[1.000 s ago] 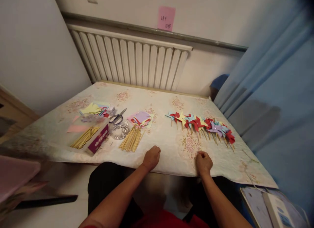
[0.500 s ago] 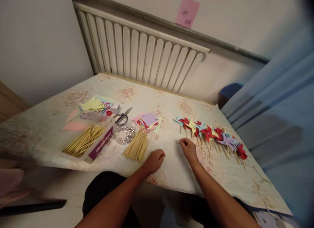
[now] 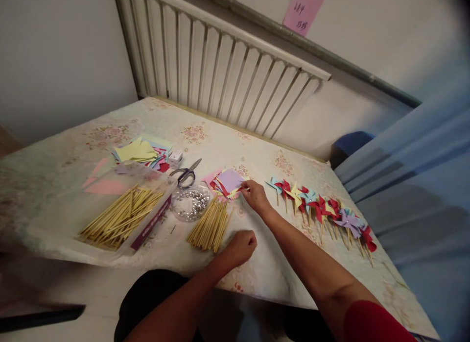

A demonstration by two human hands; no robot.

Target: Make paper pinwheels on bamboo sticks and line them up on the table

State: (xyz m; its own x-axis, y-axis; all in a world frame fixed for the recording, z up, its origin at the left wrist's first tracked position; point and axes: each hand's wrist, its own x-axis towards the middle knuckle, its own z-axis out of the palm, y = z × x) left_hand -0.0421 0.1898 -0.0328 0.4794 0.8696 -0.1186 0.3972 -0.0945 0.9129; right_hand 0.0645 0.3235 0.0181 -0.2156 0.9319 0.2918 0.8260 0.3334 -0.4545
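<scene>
My right hand (image 3: 255,196) reaches to the right edge of a small stack of coloured paper squares (image 3: 230,180), its fingers pinched at the paper's corner. Whether a sheet is between the fingertips is too small to tell. My left hand (image 3: 242,246) rests curled on the tablecloth near the front edge, and I see nothing in it. Just left of it lies a bundle of thin wooden sticks (image 3: 211,227). A round clear dish of small metal pins (image 3: 191,203) sits beside the bundle. Finished paper pinwheels (image 3: 319,205) on sticks lie in a row at the right.
A clear plastic box (image 3: 152,229) full of sticks stands at the left. Behind it are more cut papers (image 3: 139,152), a small white box (image 3: 175,159) and scissors (image 3: 187,174). A radiator (image 3: 220,67) runs behind the table, and a blue curtain (image 3: 414,175) hangs at the right.
My right hand has moved forward and left from the bare cloth near the pinwheels to the paper stack. My left hand stays curled in about the same place. The view has shifted slightly.
</scene>
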